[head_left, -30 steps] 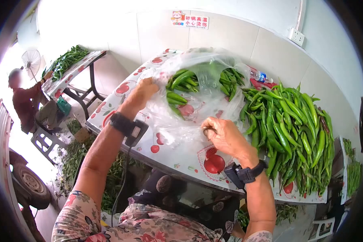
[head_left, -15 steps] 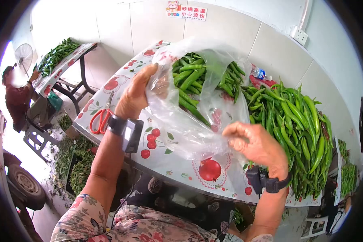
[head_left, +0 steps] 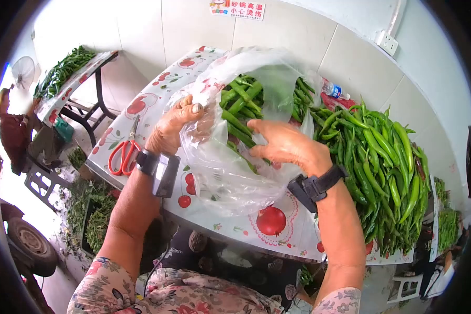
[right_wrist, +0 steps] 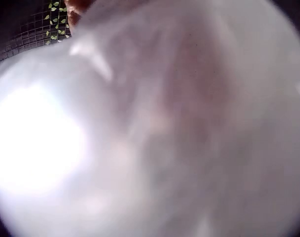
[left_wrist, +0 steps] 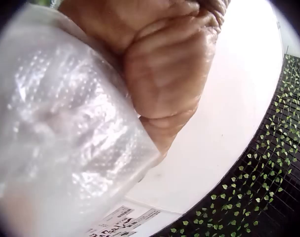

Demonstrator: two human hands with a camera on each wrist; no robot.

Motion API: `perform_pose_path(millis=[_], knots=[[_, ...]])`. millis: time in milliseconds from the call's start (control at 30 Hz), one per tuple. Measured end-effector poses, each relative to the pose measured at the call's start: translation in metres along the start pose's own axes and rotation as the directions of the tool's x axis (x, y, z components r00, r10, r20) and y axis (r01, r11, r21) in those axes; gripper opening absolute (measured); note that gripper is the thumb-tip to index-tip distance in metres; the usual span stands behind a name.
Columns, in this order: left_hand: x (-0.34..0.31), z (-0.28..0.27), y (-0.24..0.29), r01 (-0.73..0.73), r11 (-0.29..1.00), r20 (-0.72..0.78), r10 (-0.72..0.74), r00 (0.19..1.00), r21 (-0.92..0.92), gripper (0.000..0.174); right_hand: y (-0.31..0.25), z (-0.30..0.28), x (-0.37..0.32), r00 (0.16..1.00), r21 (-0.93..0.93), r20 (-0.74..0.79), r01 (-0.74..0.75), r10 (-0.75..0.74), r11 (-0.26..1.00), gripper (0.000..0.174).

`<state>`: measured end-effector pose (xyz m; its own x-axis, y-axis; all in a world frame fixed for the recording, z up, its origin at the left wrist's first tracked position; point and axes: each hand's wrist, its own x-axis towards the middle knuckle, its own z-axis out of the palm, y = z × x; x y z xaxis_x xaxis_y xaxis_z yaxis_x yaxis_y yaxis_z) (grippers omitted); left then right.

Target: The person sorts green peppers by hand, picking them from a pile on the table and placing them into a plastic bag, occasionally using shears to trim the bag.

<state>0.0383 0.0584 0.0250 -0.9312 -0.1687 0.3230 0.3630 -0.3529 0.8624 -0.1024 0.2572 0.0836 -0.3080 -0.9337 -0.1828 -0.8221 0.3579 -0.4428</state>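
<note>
Green peppers (head_left: pixel 240 102) are sitting inside the plastic bag (head_left: pixel 220 178), which is lying in the middle of the tablecloth (head_left: pixel 246 230). Our left hand (head_left: pixel 172 128) is squeezing the bag's edge at 9 o'clock, with its fingers curled tight round the plastic. Our right hand (head_left: pixel 282 144) is reaching over the bag's mouth from 3 o'clock. We are not able to tell if it is pinching the plastic or only resting on it, because the wrist view is all foggy.

We are thinking the job is only part way done. Some peppers are in, but a big pile (head_left: pixel 382 157) is waiting at 3 o'clock of the bag.

The bag is looking thin, see-through and crinkly, with tiny dots. The peppers are looking long, smooth, shiny and a bit curved. The tablecloth is looking slick and is showing red fruit pictures. Red-handled scissors (head_left: pixel 123 154) are lying at 9 o'clock.
</note>
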Motion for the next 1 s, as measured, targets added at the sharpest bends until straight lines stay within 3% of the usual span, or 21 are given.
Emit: perform_pose_path(millis=[167, 300, 333, 367, 433, 533, 633, 733, 800, 900, 1000], knots=[[-0.001, -0.001, 0.0, 0.018, 0.999, 0.064, -0.015, 0.998, -0.04, 0.04, 0.015, 0.005, 0.032, 0.987, -0.137, -0.042, 0.145, -0.152, 0.98, 0.063], [-0.001, -0.006, -0.003, 0.009, 1.0, 0.067, -0.008, 0.998, -0.015, 0.037, 0.003, 0.032, 0.053, 0.995, -0.119, -0.087, 0.032, -0.042, 0.992, 0.076], [-0.002, -0.004, -0.002, -0.016, 1.0, 0.026, 0.016, 1.0, -0.004, 0.036, 0.016, 0.041, 0.058, 0.98, -0.056, -0.168, 0.097, -0.105, 0.994, 0.075], [-0.003, -0.003, -0.002, -0.039, 0.999, -0.017, 0.039, 0.999, 0.007, 0.035, 0.015, 0.043, 0.057, 0.975, -0.078, -0.192, 0.098, -0.111, 0.992, 0.074], [-0.002, -0.014, 0.0, -0.016, 0.998, 0.05, 0.019, 0.999, -0.059, 0.035, 0.013, 0.049, 0.052, 0.964, -0.115, -0.237, 0.095, -0.12, 0.989, 0.072], [-0.002, -0.011, -0.002, -0.04, 0.998, 0.022, 0.041, 0.999, -0.056, 0.035, -0.001, 0.049, 0.045, 0.985, -0.348, -0.157, 0.017, -0.076, 0.937, 0.073], [-0.004, 0.003, -0.002, -0.043, 0.998, 0.033, 0.045, 0.998, -0.049, 0.034, 0.008, 0.059, 0.056, 0.952, -0.387, -0.235, 0.092, -0.195, 0.917, 0.079], [-0.003, 0.002, -0.002, -0.068, 0.997, 0.032, 0.069, 0.997, -0.031, 0.035, 0.004, 0.066, 0.056, 0.983, -0.162, -0.173, 0.035, -0.063, 0.986, 0.071], [-0.005, 0.004, -0.005, -0.127, 0.991, -0.068, 0.129, 0.989, 0.035, 0.036, -0.009, 0.068, 0.043, 0.978, -0.194, -0.2, 0.029, -0.068, 0.981, 0.077], [-0.007, 0.007, -0.003, -0.097, 0.995, -0.083, 0.095, 0.992, -0.016, 0.037, -0.019, 0.06, 0.031, 0.979, -0.216, -0.204, -0.029, -0.016, 0.976, 0.079], [-0.003, 0.001, -0.001, -0.089, 0.995, 0.013, 0.088, 0.996, 0.044, 0.034, -0.009, 0.057, 0.029, 0.961, -0.191, -0.277, -0.024, -0.03, 0.981, 0.075]])
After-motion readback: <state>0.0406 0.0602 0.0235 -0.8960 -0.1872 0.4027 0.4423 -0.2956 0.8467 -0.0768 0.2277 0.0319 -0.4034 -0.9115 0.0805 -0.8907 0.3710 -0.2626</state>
